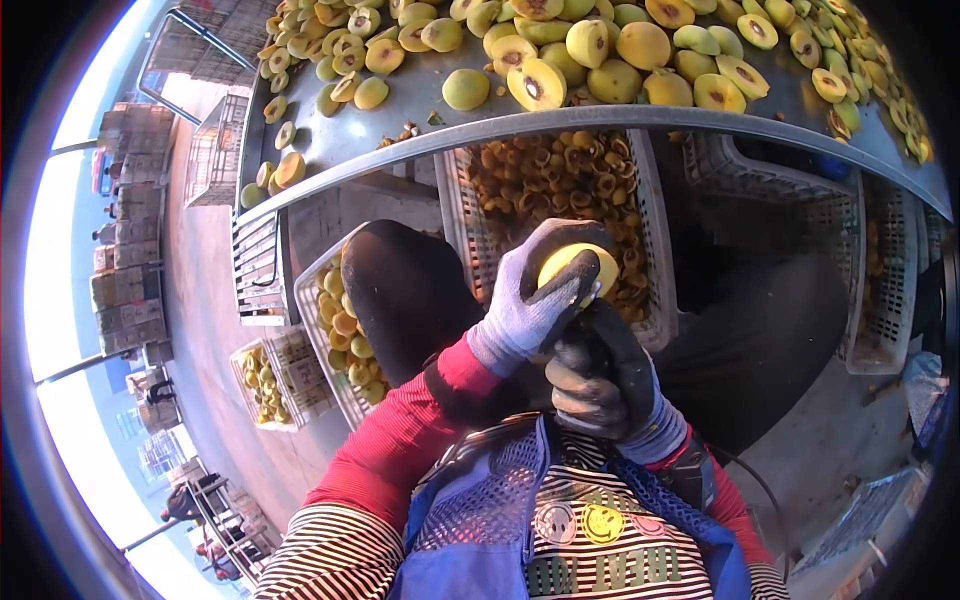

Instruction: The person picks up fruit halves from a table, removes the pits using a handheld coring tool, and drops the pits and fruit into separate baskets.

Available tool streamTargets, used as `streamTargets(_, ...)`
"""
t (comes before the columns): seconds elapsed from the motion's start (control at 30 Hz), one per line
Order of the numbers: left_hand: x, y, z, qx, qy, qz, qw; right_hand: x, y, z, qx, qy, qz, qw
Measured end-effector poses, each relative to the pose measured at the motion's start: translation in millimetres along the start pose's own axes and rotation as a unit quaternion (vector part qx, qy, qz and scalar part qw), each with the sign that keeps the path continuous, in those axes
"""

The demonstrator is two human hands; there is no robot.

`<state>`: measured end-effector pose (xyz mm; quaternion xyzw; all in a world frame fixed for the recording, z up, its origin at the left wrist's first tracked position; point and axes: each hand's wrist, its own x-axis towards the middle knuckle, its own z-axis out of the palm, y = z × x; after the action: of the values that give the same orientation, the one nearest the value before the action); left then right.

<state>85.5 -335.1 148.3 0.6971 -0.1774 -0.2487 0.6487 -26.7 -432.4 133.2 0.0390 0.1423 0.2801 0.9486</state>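
Observation:
My left hand (532, 290), in a grey glove with dark fingers, is closed round a yellow peach (563, 262) above my lap. The thumb lies across the front of the fruit. Just below it my right hand (602, 375), in a dark, stained glove, is curled into a fist with its upper fingers against the peach. A small pale glint shows between the hands, but what the right fist holds is hidden. Beneath the hands a crate (655, 240) is full of brown-orange peach scraps.
A metal table (400, 150) ahead carries many whole and halved peaches. Crates of peaches (350, 345) stand left of my knees, with another crate (770, 180) under the table at right. Stacked crates (130, 270) and people (190, 500) are far left.

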Motion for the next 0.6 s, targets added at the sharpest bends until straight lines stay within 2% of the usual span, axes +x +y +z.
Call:
streamTargets(0.03, 0.1, 3.9, -2.1, -0.050, -0.033, -0.050, 0.997, 2.0, 2.0, -1.1, 0.103, -0.092, 0.027, 0.990)
streamTargets(0.07, -1.2, 8.7, -4.9, -0.158, -0.061, -0.155, 0.973, 4.1, 3.4, -1.0, 0.203, -0.182, 0.054, 0.961)
streamTargets(0.1, -1.1, -8.8, -4.3, -0.036, -0.061, 0.022, 0.997, 5.3, 6.0, 0.4, 0.219, -0.197, 0.053, 0.954)
streamTargets(0.13, 0.3, -27.1, -1.7, 0.088, -0.059, 0.198, 0.974, 6.0, 6.8, -0.4, 0.218, -0.198, 0.053, 0.954)
streamTargets(0.17, -1.9, -23.9, 2.8, 0.088, -0.059, 0.199, 0.974, 6.7, 7.7, -3.1, 0.222, -0.209, 0.047, 0.951)
streamTargets(0.2, -7.6, -17.5, 8.3, -0.036, -0.037, 0.054, 0.997, 7.3, 8.4, -5.8, 0.227, -0.220, 0.041, 0.948)
streamTargets(0.23, -11.0, -14.4, 11.8, -0.159, -0.012, -0.092, 0.983, 8.1, 8.1, -7.9, 0.226, -0.219, 0.041, 0.948)
streamTargets(0.27, -11.8, -16.2, 12.7, -0.161, -0.010, -0.092, 0.983, 8.6, 7.7, -9.6, 0.228, -0.214, 0.034, 0.949)
streamTargets(0.33, -12.3, -19.6, 12.8, -0.335, 0.017, -0.190, 0.923, 9.3, 7.3, -9.8, 0.229, -0.209, 0.030, 0.950)
streamTargets(0.37, -11.7, -14.6, 15.5, -0.204, 0.016, -0.120, 0.972, 8.7, 7.7, -9.3, 0.223, -0.219, 0.030, 0.949)
streamTargets(0.4, -10.2, -7.9, 12.8, -0.205, 0.018, -0.119, 0.971, 8.2, 7.7, -8.5, 0.218, -0.228, 0.030, 0.948)
streamTargets(0.47, -2.5, 5.0, 1.8, -0.137, -0.045, -0.080, 0.986, 7.3, 8.1, -3.2, 0.233, -0.242, 0.047, 0.941)
streamTargets(0.5, 1.6, -0.5, -0.5, -0.016, -0.047, 0.047, 0.998, 7.7, 9.1, -1.2, 0.249, -0.257, 0.061, 0.932)
streamTargets(0.53, 1.0, -1.9, -0.7, -0.015, -0.048, 0.047, 0.998, 9.6, 9.6, -0.9, 0.249, -0.258, 0.060, 0.932)
streamTargets(0.6, 0.4, -4.5, 0.7, 0.107, -0.004, 0.241, 0.965, 13.6, 9.0, -1.7, 0.250, -0.289, 0.081, 0.920)
